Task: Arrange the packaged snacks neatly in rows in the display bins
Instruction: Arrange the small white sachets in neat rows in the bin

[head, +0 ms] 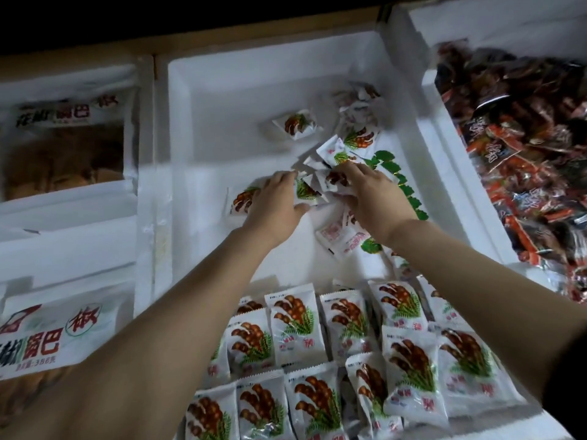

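Note:
A white foam bin (190, 128) holds small white snack packets printed with brown pods and green leaves. Its near part carries neat rows of packets (343, 354). Loose packets (355, 134) lie scattered toward the far right, and one lone packet (297, 124) sits near the middle. My left hand (273, 203) lies over a packet (238, 203), its fingers reaching a bunch of packets (313, 185). My right hand (371, 195) grips that bunch from the right.
A foam bin (438, 100) on the right is heaped with dark red snack packs (524, 160). Large bags with printed labels (66, 138) fill the foam bins on the left. A green leaf-patterned strip (400, 182) lies under my right hand.

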`<state>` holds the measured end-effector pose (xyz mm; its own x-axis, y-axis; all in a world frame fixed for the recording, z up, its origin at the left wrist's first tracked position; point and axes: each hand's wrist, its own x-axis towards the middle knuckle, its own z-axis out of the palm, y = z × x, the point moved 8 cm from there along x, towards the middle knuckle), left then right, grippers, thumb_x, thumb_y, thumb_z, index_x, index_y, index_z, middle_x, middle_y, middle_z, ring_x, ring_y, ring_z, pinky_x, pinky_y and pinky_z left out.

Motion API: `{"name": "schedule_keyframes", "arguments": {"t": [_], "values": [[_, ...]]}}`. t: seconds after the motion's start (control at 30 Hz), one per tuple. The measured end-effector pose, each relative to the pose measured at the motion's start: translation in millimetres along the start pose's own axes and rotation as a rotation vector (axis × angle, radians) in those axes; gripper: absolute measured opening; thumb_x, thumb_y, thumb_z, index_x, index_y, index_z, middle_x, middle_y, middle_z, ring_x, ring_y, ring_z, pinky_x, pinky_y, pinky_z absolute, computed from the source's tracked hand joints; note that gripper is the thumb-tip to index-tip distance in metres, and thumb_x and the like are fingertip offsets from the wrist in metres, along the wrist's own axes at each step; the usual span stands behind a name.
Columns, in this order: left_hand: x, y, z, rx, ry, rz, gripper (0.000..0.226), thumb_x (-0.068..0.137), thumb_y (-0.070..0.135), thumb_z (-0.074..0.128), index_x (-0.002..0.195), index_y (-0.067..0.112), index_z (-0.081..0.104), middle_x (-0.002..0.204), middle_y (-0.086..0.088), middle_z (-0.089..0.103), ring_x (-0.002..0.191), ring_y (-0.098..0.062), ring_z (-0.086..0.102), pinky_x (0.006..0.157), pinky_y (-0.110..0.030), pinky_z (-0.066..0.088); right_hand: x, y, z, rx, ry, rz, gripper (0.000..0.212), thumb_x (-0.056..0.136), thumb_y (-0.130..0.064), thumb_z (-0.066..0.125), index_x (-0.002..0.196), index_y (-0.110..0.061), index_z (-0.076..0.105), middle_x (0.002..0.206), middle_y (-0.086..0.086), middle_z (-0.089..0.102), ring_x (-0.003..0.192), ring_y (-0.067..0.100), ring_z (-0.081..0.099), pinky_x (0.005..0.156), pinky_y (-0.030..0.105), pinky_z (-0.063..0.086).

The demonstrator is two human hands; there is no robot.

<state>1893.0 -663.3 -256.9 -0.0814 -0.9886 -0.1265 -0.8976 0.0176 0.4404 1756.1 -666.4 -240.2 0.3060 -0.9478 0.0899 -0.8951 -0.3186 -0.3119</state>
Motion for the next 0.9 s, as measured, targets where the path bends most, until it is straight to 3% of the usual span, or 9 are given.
{"name": "schedule_keyframes", "arguments": {"t": [0.17, 0.3, 0.43, 0.53, 0.6, 0.67, 0.77, 0.83, 0.9], "values": [[-3, 2, -4, 0.105, 0.030, -0.001, 0.061, 0.078, 0.035, 0.074, 0.127, 0.009, 0.047, 0.124, -0.011, 0.044, 0.119, -0.028, 0.036, 0.098, -0.033, 0.031, -17, 6, -12, 0.065, 0.032, -0.053, 0.024, 0.093, -0.011, 0.050, 0.116, -0.013, 0.055, 0.089, 0.007, 0.066, 0.077, 0.033, 0.062, 0.063, 0.039, 0.050], [-20, 0, -5, -0.054, 0.075, -0.013, 0.038, 0.082, 0.020, 0.072, 0.106, 0.011, 0.044, 0.109, -0.009, 0.056, 0.103, -0.026, 0.051, 0.074, -0.030, 0.038, -35, 10, -22, 0.174, 0.076, -0.014, 0.012, 0.093, -0.018, 0.055, 0.100, -0.008, 0.053, 0.072, 0.013, 0.062, 0.062, 0.033, 0.057, 0.055, 0.039, 0.047], [-39, -8, -4, -0.286, 0.060, -0.085, 0.030, 0.086, 0.015, 0.067, 0.099, 0.014, 0.041, 0.106, -0.002, 0.058, 0.093, -0.017, 0.055, 0.061, -0.018, 0.041, -54, 2, -32, 0.278, 0.122, 0.017, 0.021, 0.093, -0.020, 0.056, 0.105, -0.003, 0.052, 0.078, 0.013, 0.063, 0.062, 0.029, 0.055, 0.055, 0.035, 0.042], [-61, -14, -8, -0.673, 0.085, -0.206, 0.025, 0.089, 0.015, 0.064, 0.110, 0.012, 0.051, 0.109, 0.002, 0.061, 0.098, -0.013, 0.059, 0.068, -0.011, 0.044, -64, -11, -33, 0.369, 0.097, 0.059, 0.026, 0.095, -0.023, 0.053, 0.112, -0.005, 0.044, 0.084, 0.006, 0.057, 0.067, 0.022, 0.053, 0.058, 0.030, 0.038], [-79, -8, -8, -0.888, 0.074, -0.251, 0.021, 0.092, 0.017, 0.059, 0.113, 0.016, 0.054, 0.108, 0.004, 0.065, 0.100, -0.012, 0.062, 0.078, -0.019, 0.049, -69, -25, -29, 0.422, 0.055, 0.062, 0.024, 0.096, -0.026, 0.049, 0.111, -0.010, 0.038, 0.086, 0.000, 0.053, 0.069, 0.017, 0.052, 0.060, 0.025, 0.037], [-95, 2, -9, -0.950, 0.055, -0.257, 0.018, 0.094, 0.022, 0.055, 0.112, 0.020, 0.055, 0.106, 0.006, 0.066, 0.099, -0.008, 0.063, 0.085, -0.027, 0.051, -73, -47, -21, 0.489, -0.015, 0.021, 0.025, 0.097, -0.030, 0.046, 0.111, -0.014, 0.034, 0.093, -0.003, 0.057, 0.075, 0.016, 0.058, 0.066, 0.025, 0.046], [-116, 7, -18, -1.022, 0.053, -0.262, 0.010, 0.095, 0.028, 0.052, 0.104, 0.025, 0.056, 0.093, 0.010, 0.067, 0.089, 0.001, 0.065, 0.078, -0.020, 0.054, -82, -76, -10, 0.591, -0.130, -0.054, 0.044, 0.092, -0.046, 0.046, 0.122, -0.017, 0.033, 0.111, 0.000, 0.060, 0.096, 0.017, 0.061, 0.079, 0.034, 0.050], [-129, 5, -23, -1.095, 0.018, -0.274, 0.018, 0.091, 0.036, 0.054, 0.105, 0.024, 0.056, 0.098, 0.003, 0.070, 0.095, -0.005, 0.066, 0.085, -0.030, 0.055, -86, -86, -9, 0.664, -0.212, -0.058, 0.056, 0.085, -0.058, 0.040, 0.127, -0.021, 0.036, 0.121, -0.006, 0.055, 0.108, 0.011, 0.054, 0.089, 0.030, 0.045], [-142, 0, -29, -1.124, -0.010, -0.257, 0.031, 0.084, 0.039, 0.058, 0.109, 0.022, 0.060, 0.103, 0.000, 0.071, 0.101, -0.012, 0.066, 0.091, -0.041, 0.052, -90, -95, -8, 0.805, -0.303, -0.046, 0.048, 0.084, -0.055, 0.037, 0.121, -0.025, 0.044, 0.117, -0.010, 0.057, 0.108, 0.004, 0.053, 0.091, 0.025, 0.044]]}}
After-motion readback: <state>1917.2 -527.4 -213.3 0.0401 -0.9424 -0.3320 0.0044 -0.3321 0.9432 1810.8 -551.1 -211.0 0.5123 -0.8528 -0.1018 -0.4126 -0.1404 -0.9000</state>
